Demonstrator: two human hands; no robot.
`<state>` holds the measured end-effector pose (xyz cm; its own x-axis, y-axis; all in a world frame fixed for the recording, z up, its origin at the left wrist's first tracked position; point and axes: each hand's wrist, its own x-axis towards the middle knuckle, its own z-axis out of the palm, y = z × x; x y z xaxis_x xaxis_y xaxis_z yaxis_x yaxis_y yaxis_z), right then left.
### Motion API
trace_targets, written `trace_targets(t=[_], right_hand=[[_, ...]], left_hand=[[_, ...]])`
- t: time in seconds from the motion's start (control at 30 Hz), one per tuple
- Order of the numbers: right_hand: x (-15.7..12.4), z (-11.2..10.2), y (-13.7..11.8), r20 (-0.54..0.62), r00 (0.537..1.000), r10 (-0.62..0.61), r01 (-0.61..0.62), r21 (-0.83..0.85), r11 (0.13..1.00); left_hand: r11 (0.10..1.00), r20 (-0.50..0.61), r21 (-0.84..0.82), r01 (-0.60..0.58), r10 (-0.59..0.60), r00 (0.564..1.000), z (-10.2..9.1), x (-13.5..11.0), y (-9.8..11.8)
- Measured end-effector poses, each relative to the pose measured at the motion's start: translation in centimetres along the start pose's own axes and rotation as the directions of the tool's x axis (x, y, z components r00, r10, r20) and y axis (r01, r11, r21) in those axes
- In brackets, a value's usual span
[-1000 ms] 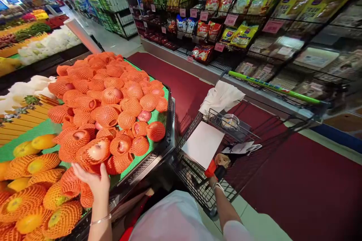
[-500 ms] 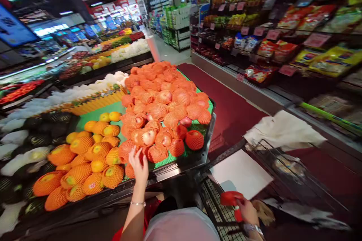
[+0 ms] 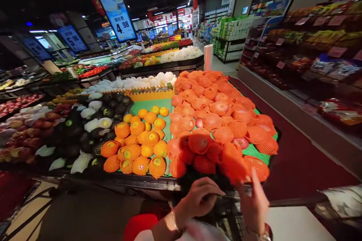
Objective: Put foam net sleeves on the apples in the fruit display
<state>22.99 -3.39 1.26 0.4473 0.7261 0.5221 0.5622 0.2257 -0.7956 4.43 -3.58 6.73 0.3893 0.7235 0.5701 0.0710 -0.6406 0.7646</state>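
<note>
My left hand is in front of the display edge, with its fingers curled together. A thin dark line shows at its fingertips, too unclear to name. To its right, my right hand is raised, with its fingers on a blurred orange-red foam net sleeve; whether a fruit is inside I cannot tell. Behind both hands, red apples in orange foam nets are heaped on a green mat. A shadow falls across the nearest apples.
Left of the apples lie oranges in nets, then dark netted fruit. White-wrapped fruit lines the back. A white board is at lower right, and snack shelves stand along the right. A price screen hangs overhead.
The view has swung left. My left hand has drawn back from the apples and curled. My right hand has risen from the cart to the display edge with the orange-red sleeve.
</note>
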Motion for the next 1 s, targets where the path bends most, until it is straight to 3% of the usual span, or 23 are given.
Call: trace_targets(t=[0.07,0.17,0.23,0.33,0.53,0.7,0.87,0.93,1.0], right_hand=[[-0.4,3.0,-2.2,0.086,0.979,-0.185,0.180,0.064,0.982],[-0.5,5.4,-4.7,0.102,0.948,-0.303,0.286,0.148,0.947],[-0.4,6.2,-5.8,0.066,0.952,-0.298,0.284,0.161,0.945],[-0.6,7.1,-6.8,0.089,0.967,-0.238,0.219,0.181,0.959],[-1.8,7.6,-6.9,0.146,0.970,-0.195,0.166,0.185,0.969],[-2.1,7.3,-6.3,0.150,0.979,-0.140,0.125,0.104,0.987],[-2.3,7.5,-5.3,0.190,0.976,-0.104,0.098,0.040,0.994],[-2.7,7.6,-4.9,0.194,0.975,-0.112,0.103,0.059,0.993],[-3.3,7.6,-4.7,0.155,0.984,-0.092,0.078,0.096,0.992]], left_hand=[[0.999,0.067,-0.038,-0.017,0.020,0.998,-0.6,0.2,1.2],[0.997,-0.008,0.002,0.082,-0.082,0.997,-1.3,-0.2,1.2],[0.978,-0.125,-0.001,0.209,-0.208,0.970,-1.5,-1.0,0.2],[0.928,-0.249,-0.121,0.354,-0.373,0.894,-1.6,-2.0,-1.8],[0.837,-0.294,-0.293,0.462,-0.539,0.789,-2.4,-1.0,-4.3],[0.718,-0.236,-0.520,0.462,-0.641,0.731,-2.8,0.4,-4.7],[0.460,-0.173,-0.800,0.386,-0.792,0.585,-2.5,1.3,-4.9],[0.460,-0.199,-0.812,0.358,-0.796,0.572,-2.1,1.4,-5.2],[0.524,-0.256,-0.775,0.353,-0.772,0.582,-1.4,1.1,-5.9]])
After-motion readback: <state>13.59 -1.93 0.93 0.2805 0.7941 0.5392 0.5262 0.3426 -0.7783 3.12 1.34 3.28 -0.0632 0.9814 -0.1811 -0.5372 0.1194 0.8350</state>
